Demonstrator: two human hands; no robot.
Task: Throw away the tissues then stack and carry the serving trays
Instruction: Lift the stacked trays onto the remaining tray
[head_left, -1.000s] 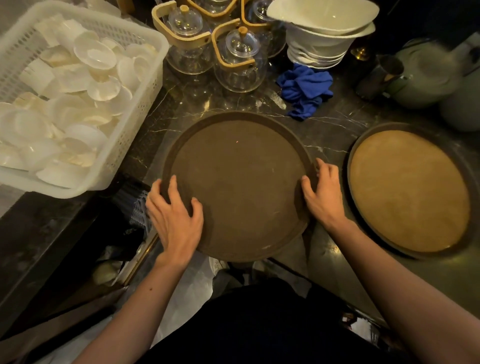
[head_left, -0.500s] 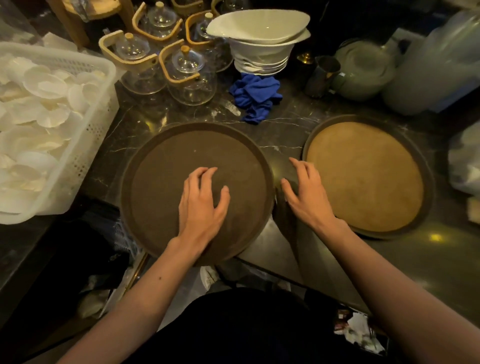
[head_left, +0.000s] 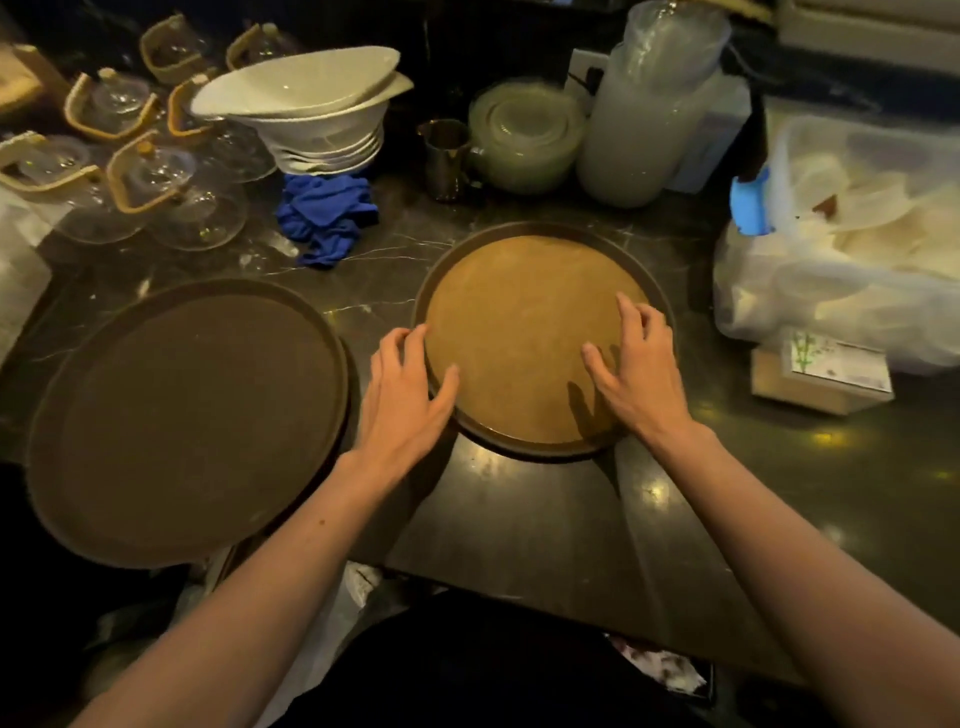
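Under left hand (head_left: 402, 384), tray rim (head_left: 524, 447) perhaps hidden

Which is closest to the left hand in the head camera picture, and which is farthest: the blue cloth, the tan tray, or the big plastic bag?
From the left hand:
1. Tan tray, touching it, just to its right.
2. Blue cloth, farther back on the counter, slightly left.
3. Big plastic bag, far over at the right edge.

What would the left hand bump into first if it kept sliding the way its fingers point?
Probably nothing soon. The left hand sits at the left rim of the tan tray, fingers aimed up the dark counter. Farther along that line stands a small metal cup, though depth is hard to judge.
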